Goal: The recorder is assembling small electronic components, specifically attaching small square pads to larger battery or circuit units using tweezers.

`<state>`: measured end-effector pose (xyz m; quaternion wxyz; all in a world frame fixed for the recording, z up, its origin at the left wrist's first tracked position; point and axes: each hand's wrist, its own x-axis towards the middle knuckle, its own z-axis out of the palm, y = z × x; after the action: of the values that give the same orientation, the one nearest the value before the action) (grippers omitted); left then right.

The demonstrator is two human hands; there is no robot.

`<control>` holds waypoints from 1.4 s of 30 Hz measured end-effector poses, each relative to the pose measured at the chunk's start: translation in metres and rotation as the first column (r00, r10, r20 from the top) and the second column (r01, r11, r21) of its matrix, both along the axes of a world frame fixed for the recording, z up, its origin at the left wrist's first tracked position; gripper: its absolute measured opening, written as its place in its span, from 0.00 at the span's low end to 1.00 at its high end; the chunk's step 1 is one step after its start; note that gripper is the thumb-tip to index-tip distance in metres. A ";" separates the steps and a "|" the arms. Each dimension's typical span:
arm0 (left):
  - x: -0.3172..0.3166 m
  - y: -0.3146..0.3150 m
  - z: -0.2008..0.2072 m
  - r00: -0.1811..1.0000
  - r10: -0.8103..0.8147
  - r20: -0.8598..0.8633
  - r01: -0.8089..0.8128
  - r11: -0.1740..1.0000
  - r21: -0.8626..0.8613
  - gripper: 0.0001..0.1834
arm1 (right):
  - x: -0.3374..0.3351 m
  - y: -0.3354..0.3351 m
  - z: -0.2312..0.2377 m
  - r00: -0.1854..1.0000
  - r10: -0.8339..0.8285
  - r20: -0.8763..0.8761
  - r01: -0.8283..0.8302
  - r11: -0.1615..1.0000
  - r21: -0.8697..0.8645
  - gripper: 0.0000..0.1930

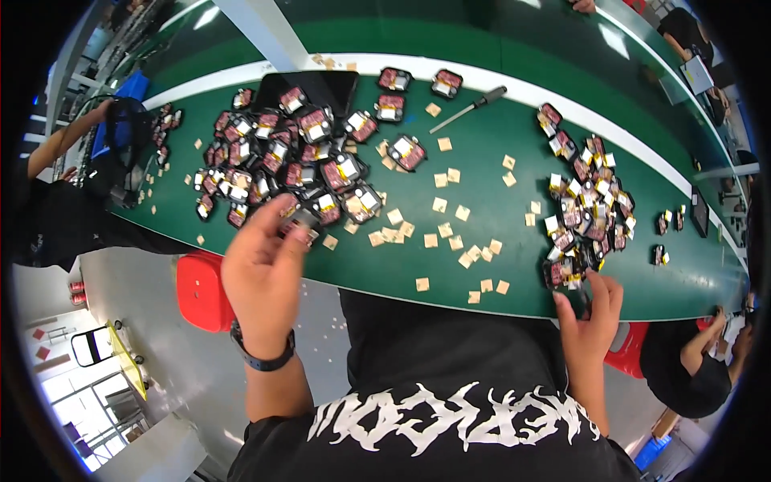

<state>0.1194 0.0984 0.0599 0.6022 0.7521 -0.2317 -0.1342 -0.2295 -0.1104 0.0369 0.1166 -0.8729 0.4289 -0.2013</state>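
Green worktable (369,269) curving across a workshop, with two red stools (205,291) below its near edge. Two heaps of small black units, too crowded to count, lie on it: a left heap (277,153) and a right heap (598,205). Four units lie loose beside the left heap, three more at far right. Between the heaps: one screwdriver (482,100) and over twenty tan squares (439,205). The left hand (261,269) pinches one black unit (299,222) at the left heap's near edge. The right hand (590,317), thumb and forefinger spread, meets the right heap's near end; whether it grips anything, I cannot tell.
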 end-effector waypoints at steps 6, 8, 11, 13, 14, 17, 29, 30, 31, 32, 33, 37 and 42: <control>0.072 -0.017 0.014 0.944 0.183 0.274 -0.244 0.947 0.209 0.17 | 0.015 0.004 -0.011 1.000 0.013 0.023 -0.013 1.000 -0.021 0.29; 0.092 -0.024 0.007 0.746 0.036 0.665 -0.258 0.936 0.239 0.17 | 0.015 0.004 -0.011 1.000 0.008 0.027 -0.008 1.000 -0.012 0.28; 0.100 -0.032 0.004 0.693 0.016 0.721 -0.329 0.897 0.296 0.16 | 0.015 0.003 -0.012 0.998 0.030 0.058 -0.031 0.999 0.013 0.28; 0.100 -0.035 0.000 0.589 -0.010 0.808 -0.411 0.858 0.310 0.17 | 0.016 0.005 -0.009 0.999 0.012 0.038 -0.013 1.000 0.018 0.28; 0.098 -0.037 -0.001 0.592 -0.009 0.806 -0.404 0.862 0.306 0.17 | 0.016 0.006 -0.006 1.000 -0.009 0.017 0.009 1.000 0.030 0.28; 0.092 -0.041 -0.009 0.512 0.058 0.857 -0.448 0.869 0.209 0.13 | 0.022 0.003 0.003 1.000 0.029 -0.009 -0.029 1.000 0.005 0.31; -0.031 -0.034 -0.028 0.647 -0.101 0.756 0.024 0.993 0.112 0.04 | 0.044 -0.015 0.022 0.936 0.305 -0.176 -0.272 0.944 0.188 0.33; -0.047 -0.037 -0.027 0.702 -0.163 0.693 0.110 0.987 0.120 0.05 | 0.044 -0.014 0.024 0.928 0.321 -0.190 -0.288 0.940 0.182 0.33; -0.059 -0.040 -0.026 0.759 -0.217 0.614 0.195 0.975 0.103 0.06 | 0.045 -0.013 0.026 0.920 0.337 -0.203 -0.304 0.936 0.175 0.33; -0.069 -0.045 -0.028 0.803 -0.287 0.522 0.275 0.956 0.102 0.08 | 0.044 -0.011 0.027 0.921 0.331 -0.207 -0.297 0.938 0.177 0.33; -0.079 -0.046 -0.026 0.860 -0.365 0.356 0.355 0.930 0.096 0.11 | 0.045 -0.011 0.031 0.911 0.361 -0.198 -0.330 0.928 0.174 0.33; -0.098 -0.056 -0.027 0.726 -0.618 -0.302 0.595 0.785 -0.174 0.23 | 0.057 -0.005 0.045 0.887 0.457 -0.065 -0.434 0.874 0.221 0.31; -0.094 -0.065 -0.036 0.422 -0.699 -0.577 0.575 0.699 -0.425 0.24 | 0.077 0.006 0.052 0.840 0.540 0.057 -0.541 0.823 0.172 0.29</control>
<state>0.0256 0.0338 0.0239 0.6039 0.4433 -0.2616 -0.6086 -0.1528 -0.1040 0.0888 0.2490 -0.9436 0.1805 -0.1225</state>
